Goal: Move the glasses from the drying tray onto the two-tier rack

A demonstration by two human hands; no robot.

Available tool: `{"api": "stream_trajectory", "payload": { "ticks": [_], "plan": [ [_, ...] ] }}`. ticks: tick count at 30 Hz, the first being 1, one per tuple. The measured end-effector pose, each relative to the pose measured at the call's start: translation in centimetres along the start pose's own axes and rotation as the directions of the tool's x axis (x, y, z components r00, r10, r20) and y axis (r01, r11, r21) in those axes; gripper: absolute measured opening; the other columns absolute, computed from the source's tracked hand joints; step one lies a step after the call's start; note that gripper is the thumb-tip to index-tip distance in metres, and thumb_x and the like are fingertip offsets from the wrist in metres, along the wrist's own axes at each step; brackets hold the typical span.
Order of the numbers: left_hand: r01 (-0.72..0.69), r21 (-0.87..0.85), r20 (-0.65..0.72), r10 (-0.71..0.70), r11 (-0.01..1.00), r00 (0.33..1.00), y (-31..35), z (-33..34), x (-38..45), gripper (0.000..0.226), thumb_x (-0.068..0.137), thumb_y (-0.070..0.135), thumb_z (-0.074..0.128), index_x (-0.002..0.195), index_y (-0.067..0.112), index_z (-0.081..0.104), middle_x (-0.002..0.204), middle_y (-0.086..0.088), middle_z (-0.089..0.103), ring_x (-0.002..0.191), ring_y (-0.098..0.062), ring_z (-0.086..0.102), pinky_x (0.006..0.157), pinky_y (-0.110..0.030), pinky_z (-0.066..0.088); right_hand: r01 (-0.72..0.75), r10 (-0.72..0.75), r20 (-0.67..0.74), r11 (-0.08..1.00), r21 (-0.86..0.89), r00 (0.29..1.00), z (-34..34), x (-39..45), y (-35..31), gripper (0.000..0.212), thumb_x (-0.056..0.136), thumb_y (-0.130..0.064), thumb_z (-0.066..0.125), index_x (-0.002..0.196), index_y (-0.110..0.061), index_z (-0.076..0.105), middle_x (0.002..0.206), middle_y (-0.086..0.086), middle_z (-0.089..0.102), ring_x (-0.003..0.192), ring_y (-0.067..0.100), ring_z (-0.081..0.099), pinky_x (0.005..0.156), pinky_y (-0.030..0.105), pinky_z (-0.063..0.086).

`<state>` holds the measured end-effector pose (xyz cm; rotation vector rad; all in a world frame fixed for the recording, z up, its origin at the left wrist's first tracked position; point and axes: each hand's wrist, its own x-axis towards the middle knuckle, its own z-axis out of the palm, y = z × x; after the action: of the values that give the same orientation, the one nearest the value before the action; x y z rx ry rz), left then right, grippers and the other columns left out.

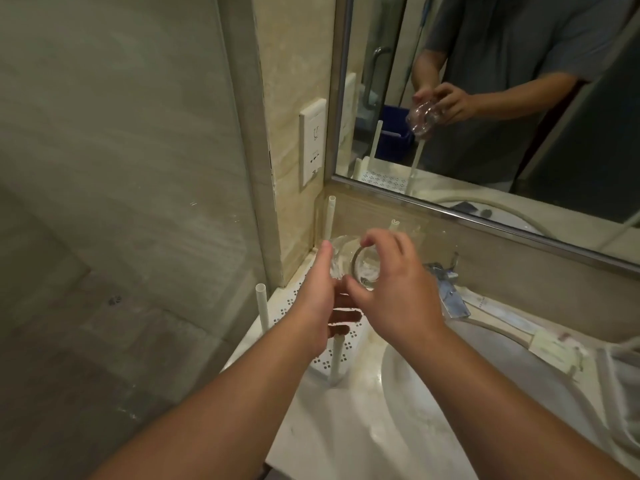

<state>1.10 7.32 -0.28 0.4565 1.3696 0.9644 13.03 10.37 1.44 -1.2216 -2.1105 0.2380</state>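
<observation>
- Standing in the corner where the tiled wall meets the mirror (485, 98), a white two-tier rack (294, 306) is seen on the pale counter (346, 427) — only its perforated lower shelf and four upright posts are visible, and no upper shelf can be made out.
- One clear glass (360, 268) is held above the rack's perforated shelf, near the back corner, its round base or mouth turned toward the camera; which end it is cannot be told.
- A second clear shape is glimpsed just behind the first, by the left thumb; whether it is another glass cannot be told.
- The right hand (398, 289) is clamped on the glass, thumb below and fingers curled over the top of the rim.
- The left hand (318, 299) is laid against the glass from the left side, thumb raised along it and fingers spread beneath — a supporting grasp, closed loosely on the glass.
- Contents of the glass: nothing is discernible inside.
- Contents of the rack shelf: no item is seen resting on its exposed part.
- A round sink basin (485, 393) is set in the counter to the right of the rack; a pale hose (502, 337) is curved along its rim.
- A wall socket plate (312, 143) is mounted above the rack.
- Small packets and cards (554, 351) are laid along the counter behind the basin.
</observation>
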Motion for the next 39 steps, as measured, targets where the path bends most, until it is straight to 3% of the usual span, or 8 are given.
{"api": "stream_trajectory", "payload": {
  "ticks": [5, 9, 12, 17, 21, 26, 29, 39],
  "plan": [
    [-0.041, -0.026, -0.012, 0.041, 0.999, 0.999, 0.6, 1.1, -0.3, 0.089, 0.064, 0.097, 0.032, 0.071, 0.018, 0.072, 0.073, -0.005, 0.069, 0.066, -0.022, 0.066, 0.077, -0.040, 0.054, 0.028, -0.025, -0.055, 0.997, 0.066, 0.998, -0.1, -1.5, 0.3, 0.052, 0.072, -0.026, 0.082, 0.107, -0.031, 0.043, 0.121, -0.004, 0.043, 0.071, 0.019, 0.055, 0.051, 0.040, 0.051],
    [-0.017, -0.096, 0.030, 0.020, 0.995, 0.999, 0.9, 2.0, -0.6, 0.095, 0.058, 0.096, 0.043, 0.109, 0.022, 0.074, 0.091, -0.005, 0.072, 0.079, -0.025, 0.070, 0.073, -0.042, 0.060, 0.009, 0.000, -0.079, 0.993, 0.118, 0.997, 0.1, -2.6, 0.4, 0.055, 0.070, -0.011, 0.081, 0.103, -0.027, 0.041, 0.139, 0.003, 0.036, 0.075, 0.023, 0.058, 0.050, 0.041, 0.053],
    [-0.033, -0.163, 0.031, 0.038, 0.986, 0.999, 1.3, 2.4, -1.1, 0.094, 0.056, 0.093, 0.053, 0.114, 0.020, 0.069, 0.081, 0.000, 0.071, 0.075, -0.026, 0.073, 0.071, -0.040, 0.057, 0.006, 0.000, -0.031, 0.983, 0.182, 1.000, 0.0, -3.3, 0.5, 0.049, 0.075, -0.010, 0.079, 0.102, -0.027, 0.042, 0.147, 0.003, 0.029, 0.085, 0.019, 0.062, 0.058, 0.040, 0.057],
    [-0.055, -0.209, 0.108, 0.078, 0.976, 0.991, 1.6, 2.7, -1.6, 0.087, 0.056, 0.085, 0.067, 0.115, 0.021, 0.067, 0.068, 0.002, 0.066, 0.072, -0.025, 0.071, 0.079, -0.041, 0.057, -0.008, 0.011, -0.009, 0.960, 0.281, 1.000, -0.7, -4.0, 0.6, 0.040, 0.077, -0.023, 0.075, 0.092, -0.034, 0.039, 0.150, -0.006, 0.025, 0.090, 0.001, 0.063, 0.066, 0.023, 0.056],
    [-0.147, -0.158, 0.085, 0.161, 0.977, 0.983, 1.7, 2.7, -1.7, 0.070, 0.064, 0.071, 0.074, 0.114, 0.023, 0.069, 0.089, 0.000, 0.075, 0.083, -0.025, 0.074, 0.070, -0.035, 0.054, -0.034, 0.046, -0.026, 0.937, 0.348, 0.999, -1.1, -4.2, 1.2, 0.035, 0.079, -0.020, 0.075, 0.092, -0.026, 0.043, 0.149, -0.004, 0.037, 0.126, -0.015, 0.037, 0.088, 0.002, 0.034],
    [-0.369, -0.170, 0.006, 0.376, 0.914, 0.927, 1.0, 2.9, -2.1, 0.060, 0.067, 0.033, 0.083, 0.122, 0.036, 0.059, 0.122, 0.001, 0.068, 0.095, -0.017, 0.074, 0.061, -0.027, 0.055, -0.213, 0.225, 0.043, 0.816, 0.538, 0.973, -1.9, -3.6, 2.0, 0.057, 0.080, -0.021, 0.075, 0.117, -0.045, 0.039, 0.132, -0.023, 0.051, 0.120, -0.004, 0.053, 0.097, 0.027, 0.048],
    [-0.445, -0.178, 0.023, 0.456, 0.878, 0.890, 0.1, 3.4, -2.1, 0.067, 0.066, 0.023, 0.083, 0.126, 0.038, 0.057, 0.129, 0.001, 0.061, 0.105, -0.020, 0.070, 0.068, -0.031, 0.056, -0.268, 0.270, 0.080, 0.787, 0.556, 0.960, -2.2, -3.4, 2.3, 0.080, 0.079, -0.022, 0.076, 0.130, -0.061, 0.028, 0.135, -0.024, 0.049, 0.120, -0.004, 0.054, 0.095, 0.026, 0.047],
    [-0.501, -0.125, 0.148, 0.516, 0.856, 0.844, -1.9, 6.2, -1.4, 0.076, 0.067, 0.014, 0.078, 0.134, 0.038, 0.052, 0.134, -0.001, 0.055, 0.095, -0.007, 0.071, 0.073, -0.028, 0.055, -0.319, 0.246, 0.223, 0.855, 0.409, 0.943, -4.9, -3.2, 4.1, 0.108, 0.072, -0.009, 0.075, 0.145, -0.056, 0.011, 0.148, -0.017, 0.041, 0.129, -0.006, 0.043, 0.101, 0.032, 0.049]
  ]
}}
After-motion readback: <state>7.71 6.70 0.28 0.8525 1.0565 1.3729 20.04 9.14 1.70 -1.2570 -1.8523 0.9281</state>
